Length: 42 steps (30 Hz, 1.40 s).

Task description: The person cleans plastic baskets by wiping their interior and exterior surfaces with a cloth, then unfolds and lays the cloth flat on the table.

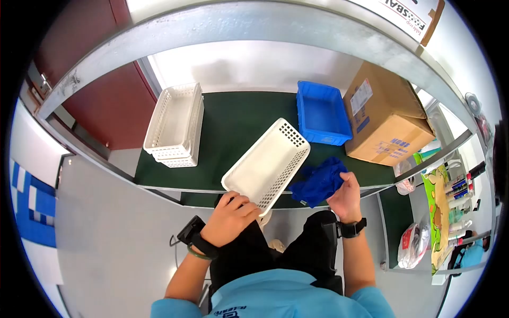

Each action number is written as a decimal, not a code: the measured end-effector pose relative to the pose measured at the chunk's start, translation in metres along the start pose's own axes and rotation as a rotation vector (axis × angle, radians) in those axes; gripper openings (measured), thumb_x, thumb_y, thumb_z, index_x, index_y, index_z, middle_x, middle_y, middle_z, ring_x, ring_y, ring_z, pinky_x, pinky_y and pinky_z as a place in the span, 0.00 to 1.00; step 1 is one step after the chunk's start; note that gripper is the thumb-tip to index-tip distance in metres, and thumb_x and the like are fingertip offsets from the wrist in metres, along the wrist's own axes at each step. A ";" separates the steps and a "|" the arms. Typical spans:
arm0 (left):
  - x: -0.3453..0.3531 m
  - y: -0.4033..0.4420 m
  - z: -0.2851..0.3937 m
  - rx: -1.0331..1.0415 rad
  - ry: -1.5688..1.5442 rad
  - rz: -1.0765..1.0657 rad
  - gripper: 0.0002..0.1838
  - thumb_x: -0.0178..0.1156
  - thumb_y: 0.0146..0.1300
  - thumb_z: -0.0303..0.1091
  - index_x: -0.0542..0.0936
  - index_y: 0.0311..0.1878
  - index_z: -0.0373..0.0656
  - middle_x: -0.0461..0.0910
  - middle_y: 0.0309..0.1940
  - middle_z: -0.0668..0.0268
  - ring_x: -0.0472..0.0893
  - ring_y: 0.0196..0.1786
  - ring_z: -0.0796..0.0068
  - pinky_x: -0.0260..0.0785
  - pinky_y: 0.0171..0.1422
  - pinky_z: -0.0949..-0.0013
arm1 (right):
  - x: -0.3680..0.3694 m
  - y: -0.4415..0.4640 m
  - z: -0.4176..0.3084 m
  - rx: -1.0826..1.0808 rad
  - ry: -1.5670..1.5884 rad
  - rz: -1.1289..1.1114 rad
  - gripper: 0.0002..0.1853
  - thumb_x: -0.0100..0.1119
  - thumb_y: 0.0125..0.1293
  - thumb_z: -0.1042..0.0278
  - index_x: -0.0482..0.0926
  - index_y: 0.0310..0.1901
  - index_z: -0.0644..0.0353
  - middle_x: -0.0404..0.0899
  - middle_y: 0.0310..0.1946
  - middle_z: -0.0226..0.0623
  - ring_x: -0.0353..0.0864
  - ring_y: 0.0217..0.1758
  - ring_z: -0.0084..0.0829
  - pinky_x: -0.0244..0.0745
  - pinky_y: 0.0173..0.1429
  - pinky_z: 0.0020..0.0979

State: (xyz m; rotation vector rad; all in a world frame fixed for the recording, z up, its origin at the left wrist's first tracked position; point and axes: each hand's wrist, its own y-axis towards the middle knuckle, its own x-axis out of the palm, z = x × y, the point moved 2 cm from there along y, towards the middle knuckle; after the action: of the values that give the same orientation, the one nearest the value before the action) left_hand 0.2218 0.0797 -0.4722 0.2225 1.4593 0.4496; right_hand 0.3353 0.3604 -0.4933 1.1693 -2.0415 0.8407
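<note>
A white plastic basket (260, 161) with a grid of holes in its walls lies at a slant over the front edge of the dark green shelf (238, 111). My left hand (231, 217) has its fingers curled over the basket's near end. Bunched blue cloth (318, 183) hangs at the shelf's front edge, just right of the basket. My right hand (346, 197) grips the cloth's right side between thumb and fingers. Nothing shows inside the basket.
Stacked white baskets (175, 119) stand on the left of the shelf. At the back right are a blue plastic tray (323, 114) and a large cardboard box (389, 116). A metal frame beam (265, 24) crosses above. Pens and bags are at far right.
</note>
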 end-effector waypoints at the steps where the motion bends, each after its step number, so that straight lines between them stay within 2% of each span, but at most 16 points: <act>1: 0.007 -0.004 -0.002 -0.004 -0.006 -0.003 0.15 0.60 0.51 0.27 0.84 0.44 0.49 0.78 0.43 0.72 0.75 0.49 0.71 0.63 0.62 0.61 | 0.002 -0.005 0.001 0.005 -0.001 0.005 0.19 0.48 0.69 0.59 0.73 0.55 0.61 0.80 0.50 0.39 0.78 0.55 0.39 0.70 0.63 0.44; 3: 0.016 -0.011 -0.008 -0.164 -0.007 0.000 0.14 0.58 0.51 0.24 0.84 0.42 0.48 0.77 0.46 0.71 0.75 0.54 0.69 0.61 0.65 0.58 | 0.004 -0.013 0.003 -0.072 -0.209 -0.010 0.17 0.53 0.68 0.66 0.72 0.56 0.62 0.79 0.50 0.39 0.79 0.54 0.36 0.72 0.61 0.41; 5: 0.008 -0.015 -0.005 -0.181 0.016 -0.024 0.20 0.61 0.51 0.24 0.81 0.50 0.46 0.74 0.55 0.63 0.71 0.62 0.62 0.56 0.70 0.54 | -0.001 -0.018 0.007 -0.122 -0.261 0.066 0.17 0.55 0.67 0.69 0.71 0.56 0.63 0.79 0.50 0.39 0.79 0.54 0.34 0.73 0.60 0.39; 7: -0.003 -0.017 -0.005 -0.545 -0.350 0.309 0.32 0.66 0.50 0.28 0.72 0.62 0.42 0.65 0.64 0.53 0.63 0.69 0.53 0.51 0.74 0.53 | -0.004 -0.022 0.009 -0.169 -0.313 0.142 0.17 0.57 0.67 0.72 0.71 0.56 0.63 0.79 0.50 0.38 0.80 0.53 0.33 0.75 0.59 0.37; 9: 0.013 -0.033 -0.021 -0.701 -0.408 0.417 0.51 0.73 0.47 0.38 0.55 0.71 0.36 0.54 0.70 0.45 0.56 0.72 0.45 0.50 0.74 0.51 | -0.003 -0.027 0.009 -0.188 -0.237 0.208 0.17 0.59 0.68 0.71 0.71 0.56 0.63 0.79 0.49 0.36 0.81 0.50 0.30 0.77 0.55 0.34; 13: 0.030 -0.023 -0.023 -0.709 -0.328 0.273 0.66 0.79 0.38 0.52 0.48 0.74 0.37 0.46 0.71 0.36 0.50 0.74 0.38 0.50 0.74 0.51 | 0.008 -0.030 0.019 -0.220 -0.201 0.213 0.16 0.59 0.69 0.69 0.73 0.55 0.63 0.80 0.47 0.35 0.82 0.47 0.30 0.79 0.53 0.33; 17: 0.054 -0.012 -0.030 -0.803 -0.664 0.249 0.57 0.76 0.42 0.45 0.52 0.72 0.38 0.54 0.66 0.37 0.61 0.67 0.38 0.57 0.70 0.50 | 0.017 -0.034 0.026 -0.168 -0.208 0.159 0.16 0.57 0.69 0.70 0.73 0.55 0.64 0.80 0.47 0.36 0.81 0.48 0.31 0.79 0.54 0.34; 18: 0.055 -0.011 -0.031 -0.796 -0.643 0.301 0.50 0.73 0.43 0.37 0.57 0.70 0.41 0.60 0.64 0.44 0.64 0.65 0.45 0.57 0.70 0.50 | 0.020 -0.036 0.027 -0.141 -0.182 0.132 0.16 0.57 0.68 0.72 0.73 0.56 0.64 0.80 0.47 0.37 0.81 0.49 0.31 0.78 0.55 0.33; 23: 0.037 -0.007 -0.020 -0.693 -0.284 0.329 0.45 0.69 0.43 0.29 0.60 0.67 0.40 0.59 0.65 0.45 0.63 0.66 0.43 0.57 0.70 0.50 | 0.022 -0.041 0.027 -0.086 -0.206 0.062 0.17 0.55 0.68 0.75 0.70 0.57 0.64 0.79 0.48 0.39 0.79 0.51 0.30 0.76 0.58 0.32; 25: 0.034 -0.009 -0.018 -0.591 -0.028 0.350 0.41 0.68 0.44 0.26 0.63 0.65 0.41 0.59 0.65 0.46 0.62 0.67 0.43 0.54 0.71 0.49 | 0.022 -0.036 0.030 -0.210 -0.432 0.107 0.18 0.55 0.68 0.76 0.67 0.58 0.65 0.78 0.48 0.39 0.79 0.51 0.29 0.76 0.58 0.32; 30: 0.044 -0.024 -0.022 -0.712 -0.324 0.666 0.38 0.66 0.46 0.20 0.64 0.63 0.38 0.60 0.64 0.50 0.63 0.67 0.52 0.61 0.67 0.55 | 0.025 -0.012 0.035 -0.383 -0.759 0.010 0.20 0.60 0.65 0.78 0.65 0.56 0.63 0.78 0.46 0.38 0.77 0.48 0.23 0.73 0.51 0.27; 33: 0.036 -0.019 -0.024 -0.798 -0.486 0.599 0.39 0.65 0.47 0.20 0.62 0.65 0.38 0.58 0.65 0.50 0.63 0.67 0.54 0.63 0.66 0.58 | 0.030 0.005 0.048 -0.543 -0.963 0.003 0.19 0.64 0.61 0.75 0.72 0.53 0.65 0.80 0.43 0.41 0.79 0.47 0.28 0.73 0.52 0.27; 34: 0.031 -0.013 -0.022 -0.730 -0.262 0.438 0.38 0.58 0.49 0.18 0.59 0.67 0.37 0.58 0.66 0.51 0.63 0.67 0.55 0.62 0.67 0.57 | 0.037 0.010 0.049 -0.559 -1.119 0.031 0.19 0.64 0.59 0.74 0.74 0.52 0.65 0.80 0.43 0.44 0.80 0.47 0.33 0.74 0.52 0.29; 36: 0.043 -0.011 -0.025 -0.698 -0.342 0.465 0.37 0.54 0.49 0.17 0.59 0.66 0.37 0.58 0.66 0.51 0.62 0.68 0.54 0.59 0.69 0.57 | 0.038 0.024 0.054 -0.758 -1.482 0.068 0.19 0.66 0.55 0.73 0.77 0.49 0.63 0.79 0.43 0.50 0.79 0.48 0.45 0.74 0.54 0.37; 39: 0.064 -0.007 -0.016 -0.670 -0.531 0.479 0.35 0.44 0.46 0.14 0.59 0.64 0.38 0.58 0.64 0.49 0.61 0.67 0.50 0.51 0.73 0.56 | 0.002 0.052 0.077 -0.889 -2.022 0.033 0.18 0.60 0.58 0.73 0.77 0.51 0.65 0.76 0.52 0.41 0.71 0.57 0.43 0.70 0.56 0.36; 42: 0.087 -0.017 -0.011 -0.661 -0.569 0.471 0.35 0.43 0.47 0.13 0.56 0.65 0.32 0.57 0.62 0.44 0.60 0.66 0.45 0.48 0.74 0.54 | 0.000 0.048 0.104 -0.913 -1.904 0.056 0.22 0.59 0.56 0.70 0.75 0.53 0.66 0.73 0.55 0.41 0.68 0.57 0.45 0.64 0.59 0.44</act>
State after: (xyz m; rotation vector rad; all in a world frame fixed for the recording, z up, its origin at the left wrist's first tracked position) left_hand 0.2179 0.1001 -0.5587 0.1408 0.6390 1.1215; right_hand 0.2711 0.2996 -0.5657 1.2983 -2.9696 -1.8588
